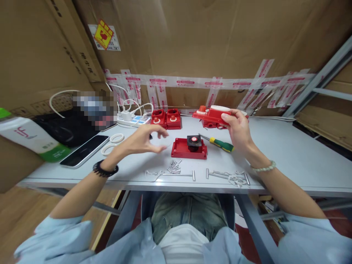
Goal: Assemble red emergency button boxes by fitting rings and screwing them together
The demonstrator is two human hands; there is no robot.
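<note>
The right hand (238,129) grasps one red housing (213,115) with its fingers, lifted above the worktop (288,146) at 1 o'clock from the base (180,148). This shallow red base holds one black block (194,141). The left hand (143,141) hovers at its 9 o'clock, fingers curled; I cannot tell if they pinch anything. There are two red switches (158,118) at 12 o'clock, one screwdriver (221,144) at 3, a heap of screws (174,167) at 6, and two white rings (117,138) at 9.

Base plate (181,148) centre of table (288,146), before you. Screwdriver (220,143) just right of it, screw pile (174,167) in front. Two small housings (165,118) behind plate, power strip (133,120) to their left. Phone (84,150) far left, rings (113,143) beside it. Larger housing (213,115) in your right hand (238,129), behind screwdriver.
</note>
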